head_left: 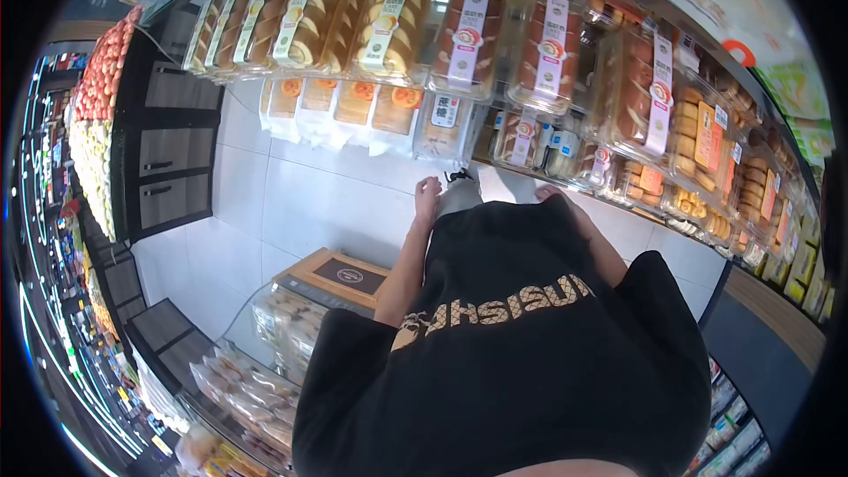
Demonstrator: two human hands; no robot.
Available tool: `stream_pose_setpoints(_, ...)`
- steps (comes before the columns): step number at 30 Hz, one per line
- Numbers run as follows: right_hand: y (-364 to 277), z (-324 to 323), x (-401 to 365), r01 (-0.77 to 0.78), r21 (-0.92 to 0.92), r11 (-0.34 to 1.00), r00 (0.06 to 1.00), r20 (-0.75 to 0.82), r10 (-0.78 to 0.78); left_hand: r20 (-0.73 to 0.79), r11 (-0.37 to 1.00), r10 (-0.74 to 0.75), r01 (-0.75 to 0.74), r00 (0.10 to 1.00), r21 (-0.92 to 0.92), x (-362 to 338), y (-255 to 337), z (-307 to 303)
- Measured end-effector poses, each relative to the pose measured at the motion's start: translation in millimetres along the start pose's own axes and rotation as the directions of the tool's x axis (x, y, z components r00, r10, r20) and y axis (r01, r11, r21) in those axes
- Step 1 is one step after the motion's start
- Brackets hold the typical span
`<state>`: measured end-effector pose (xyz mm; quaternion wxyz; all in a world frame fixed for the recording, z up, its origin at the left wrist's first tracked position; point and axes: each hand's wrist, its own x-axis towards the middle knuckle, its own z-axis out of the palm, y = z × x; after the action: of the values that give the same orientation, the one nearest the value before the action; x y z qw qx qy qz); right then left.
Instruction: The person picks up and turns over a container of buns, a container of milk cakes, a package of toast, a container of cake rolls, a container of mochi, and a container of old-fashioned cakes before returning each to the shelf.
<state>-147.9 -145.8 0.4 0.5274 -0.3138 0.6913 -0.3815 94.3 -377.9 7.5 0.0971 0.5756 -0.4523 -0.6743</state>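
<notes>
My left hand [427,197] hangs beside my leg, its fingers loosely bent, with nothing visible in it. On the other side my right hand [552,193] is low by the hem of my black T-shirt [521,327], which partly hides it. I cannot make out how its fingers lie. Both hands are apart from the shelf in front. Nearest above them are packs of sliced bread [395,109] and a white-labelled pack [442,121]. Higher up stand clear boxes of cake rolls, such as a yellow-labelled box [389,26] and a pink-labelled box [470,40].
Boxes of round pastries [698,137] continue along the shelf to the right. Pale floor tiles [291,190] lie below. At the left are dark cabinets [177,137] with red and white packets above. A wood-framed sign [349,276] and a case of bagged goods [291,322] are lower left.
</notes>
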Motion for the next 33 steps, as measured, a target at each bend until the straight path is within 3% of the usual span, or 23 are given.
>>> stream_pose_setpoints(1, -12, 7, 4, 0.023, -0.069, 0.997, 0.999, -0.026, -0.025, 0.022, 0.986, -0.064, 0.067, 0.998, -0.152, -3, 30, -7)
stream_pose_setpoints(2, -62, 12, 15, -0.142, 0.063, 0.988, 0.99, 0.021, 0.141, 0.053, 0.945, -0.125, 0.135, 0.991, -0.299, -2, 54, -14)
stream_pose_setpoints(3, -118, 24, 34, -0.303, 0.187, 0.935, 0.953, 0.089, 0.291, 0.067, 0.946, -0.125, 0.139, 0.99, -0.292, 7, 67, -23)
stream_pose_setpoints(5, -150, 44, 90, -0.427, 0.078, 0.901, 0.902, 0.113, 0.417, 0.361, 0.918, -0.18, 0.288, 0.915, -0.273, 28, 86, -33)
stream_pose_setpoints(7, -178, 63, 120, -0.381, 0.134, 0.915, 0.921, 0.136, 0.364, 0.321, 0.932, -0.243, 0.313, 0.915, -0.185, 52, 86, -39)
stream_pose_setpoints(8, -175, 73, 137, -0.382, 0.152, 0.911, 0.922, 0.124, 0.366, 0.4, 0.933, -0.262, 0.336, 0.878, -0.126, 58, 92, -39)
stream_pose_setpoints(10, -155, 99, 164, -0.496, -0.143, 0.857, 0.85, -0.282, 0.445, 0.464, 0.927, -0.325, 0.374, 0.824, -0.017, 63, 98, -38)
stream_pose_setpoints(11, -151, 106, 164, -0.508, -0.116, 0.854, 0.84, -0.288, 0.46, 0.469, 0.924, -0.342, 0.382, 0.814, 0.012, 63, 99, -39)
stream_pose_setpoints(16, -162, 113, 153, -0.439, 0.164, 0.884, 0.77, -0.439, 0.464, 0.534, 0.917, -0.322, 0.398, 0.782, -0.03, 67, 102, -39)
stream_pose_setpoints(20, -158, 121, 152, -0.371, 0.304, 0.877, 0.705, -0.522, 0.479, 0.537, 0.923, -0.351, 0.38, 0.767, 0.06, 79, 96, -44)
stream_pose_setpoints(24, -156, 123, 150, -0.347, 0.305, 0.887, 0.71, -0.533, 0.461, 0.579, 0.94, -0.335, 0.303, 0.744, 0.155, 95, 84, -48)
stream_pose_setpoints(27, -163, 127, 144, -0.356, 0.326, 0.876, 0.678, -0.555, 0.482, 0.53, 0.944, -0.328, 0.286, 0.782, 0.163, 92, 85, -46)
stream_pose_setpoints(29, -162, 131, 141, -0.312, 0.339, 0.887, 0.686, -0.565, 0.458, 0.439, 0.949, -0.27, 0.158, 0.857, 0.274, 79, 95, -41)
stream_pose_setpoints(33, -145, 141, 141, -0.238, 0.385, 0.891, 0.674, -0.596, 0.438, 0.498, 0.965, -0.202, 0.083, 0.843, 0.251, 70, 91, -47)
